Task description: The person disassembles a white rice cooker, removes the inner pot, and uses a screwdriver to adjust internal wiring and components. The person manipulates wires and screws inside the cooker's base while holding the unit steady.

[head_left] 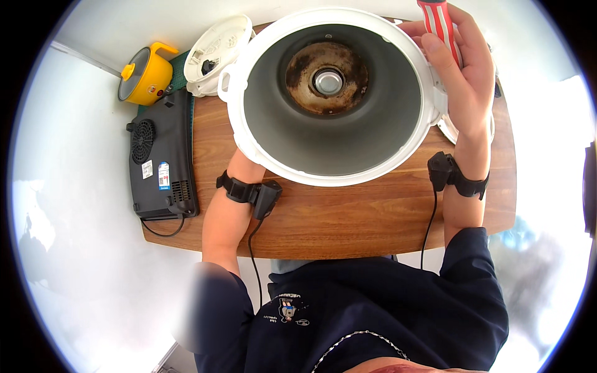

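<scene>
A white rice cooker body (329,180) is tilted up off the table, its round opening toward me. Inside are a grey wall and a brown-stained heating plate (298,87) with a silver round button (328,82) at its centre. My right hand (467,78) is at the cooker's right edge, its fingers closed round the red, pale-striped handle of a screwdriver (440,28). The tool's far end runs out of the picture. My left forearm (227,214) reaches under the cooker's left side; the body hides that hand and its fingers.
A black induction cooktop (163,155) lies at the left, with a yellow pot (149,78) behind it. Beside the pot sits a white lid part (217,46). A pale round part (449,129) shows beneath my right wrist on the wooden table (348,217). Cables hang from both wrist straps.
</scene>
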Motion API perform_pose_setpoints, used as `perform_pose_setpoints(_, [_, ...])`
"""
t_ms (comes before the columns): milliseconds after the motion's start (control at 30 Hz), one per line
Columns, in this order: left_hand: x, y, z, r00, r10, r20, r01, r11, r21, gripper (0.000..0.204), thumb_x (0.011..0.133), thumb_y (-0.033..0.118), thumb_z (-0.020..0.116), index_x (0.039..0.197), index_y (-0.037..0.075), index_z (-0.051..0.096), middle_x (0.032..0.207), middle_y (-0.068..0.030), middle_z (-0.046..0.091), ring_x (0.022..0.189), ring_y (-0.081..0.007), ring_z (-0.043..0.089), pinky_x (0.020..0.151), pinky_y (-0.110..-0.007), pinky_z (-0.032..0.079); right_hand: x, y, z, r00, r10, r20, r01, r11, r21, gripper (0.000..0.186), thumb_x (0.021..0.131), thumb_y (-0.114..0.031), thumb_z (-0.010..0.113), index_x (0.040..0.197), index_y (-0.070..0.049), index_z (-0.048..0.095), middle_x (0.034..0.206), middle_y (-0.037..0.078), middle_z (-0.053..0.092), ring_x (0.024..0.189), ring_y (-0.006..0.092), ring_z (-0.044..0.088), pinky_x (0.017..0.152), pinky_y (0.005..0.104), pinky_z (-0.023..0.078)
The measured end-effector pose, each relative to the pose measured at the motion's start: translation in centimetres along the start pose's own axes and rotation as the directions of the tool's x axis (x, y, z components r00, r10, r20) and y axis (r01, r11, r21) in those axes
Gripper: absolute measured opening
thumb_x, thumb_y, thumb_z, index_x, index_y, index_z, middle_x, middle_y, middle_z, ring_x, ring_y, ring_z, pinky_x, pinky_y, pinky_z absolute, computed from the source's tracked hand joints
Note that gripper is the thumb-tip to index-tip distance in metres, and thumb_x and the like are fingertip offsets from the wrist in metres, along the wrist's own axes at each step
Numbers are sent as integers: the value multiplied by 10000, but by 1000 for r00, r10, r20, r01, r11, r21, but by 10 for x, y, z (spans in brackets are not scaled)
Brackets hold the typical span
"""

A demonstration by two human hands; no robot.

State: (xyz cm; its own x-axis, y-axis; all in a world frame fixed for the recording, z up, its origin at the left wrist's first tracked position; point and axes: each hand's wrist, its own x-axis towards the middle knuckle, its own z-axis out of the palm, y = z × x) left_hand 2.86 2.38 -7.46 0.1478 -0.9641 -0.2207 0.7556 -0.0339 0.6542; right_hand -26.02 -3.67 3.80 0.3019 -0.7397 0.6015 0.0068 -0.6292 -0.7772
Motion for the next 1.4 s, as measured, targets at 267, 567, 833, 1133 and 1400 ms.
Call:
perform_pose_setpoints(267, [-5,1,0,1000,-1,3,1,1000,2,552,1157,433,445,1216,-59,688,1027,-144,783,814,-167,765,713,-283,628,-3,-6,4,1000,28,-5,-28,999,19,393,1062,-79,572,1422,69,518,1170,161,751,1037,183,729,914,304,582])
perform_pose_setpoints(567, [-4,8,8,999,50,-7,-50,999,22,547,1157,432,446,1197,-54,694,1007,-141,783,806,-161,762,699,-281,626,1,11,-4,999,-33,35,34,999,-37,404,1060,-88,613,1433,51,543,1181,157,762,1052,189,740,932,306,590])
perform_pose_setpoints(833, [-24,45,46,792,609,31,-578,734,356,544,1157,431,446,1181,-50,699,990,-137,784,799,-156,760,687,-280,624,13,36,-19,985,159,-65,-150,981,127,445,1073,-167,661,1445,15,500,1146,156,744,989,193,730,867,319,591])
perform_pose_setpoints(1133, [-45,29,48,47,620,783,-808,-438,395,399,966,199,666,623,60,515,577,-43,422,459,-199,424,436,-325,306,13,9,-23,975,153,-164,-156,988,-5,471,1015,-145,761,1418,37,600,1012,79,753,915,131,710,780,254,576])
perform_pose_setpoints(1400, [-42,5,52,-51,238,970,-805,-584,101,473,981,319,747,650,92,497,630,-23,416,493,-201,421,447,-314,291,8,15,-23,991,133,-22,-134,955,-266,505,995,-127,775,1435,30,584,1106,83,743,976,128,718,840,261,583])
